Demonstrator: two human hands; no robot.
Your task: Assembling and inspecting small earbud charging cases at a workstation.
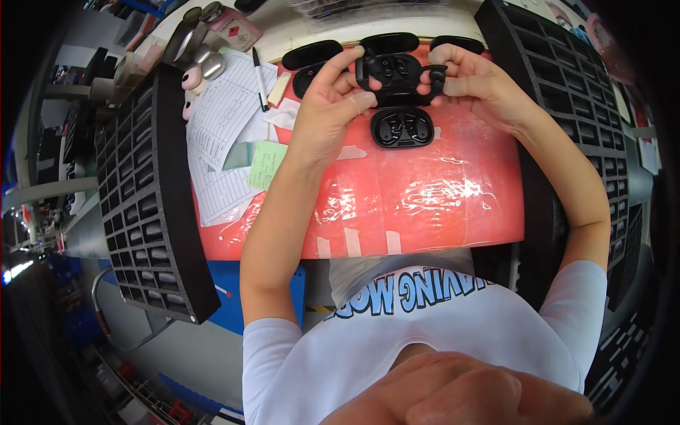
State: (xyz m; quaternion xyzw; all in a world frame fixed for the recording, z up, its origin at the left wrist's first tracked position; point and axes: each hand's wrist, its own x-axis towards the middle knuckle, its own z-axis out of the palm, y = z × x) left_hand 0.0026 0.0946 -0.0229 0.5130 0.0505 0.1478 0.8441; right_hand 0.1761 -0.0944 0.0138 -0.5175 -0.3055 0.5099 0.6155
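At the red mat (425, 205) | my left hand (329, 106) steadies the open black earbud case (398, 78) | right hand (471, 81) pinches a black ear-hook earbud (437, 74) at its rim | I judge: align hook, seat gently.

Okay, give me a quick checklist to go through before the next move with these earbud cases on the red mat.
1. Left hand grips the open black case: ok.
2. Right hand pinches the black ear-hook earbud: ok.
3. Earbud seated in its slot: cannot tell.
4. Second open case lies apart on the red mat: ok.
5. Foam tray on the left within view: ok.
6. Pen lying away from the hands: ok.
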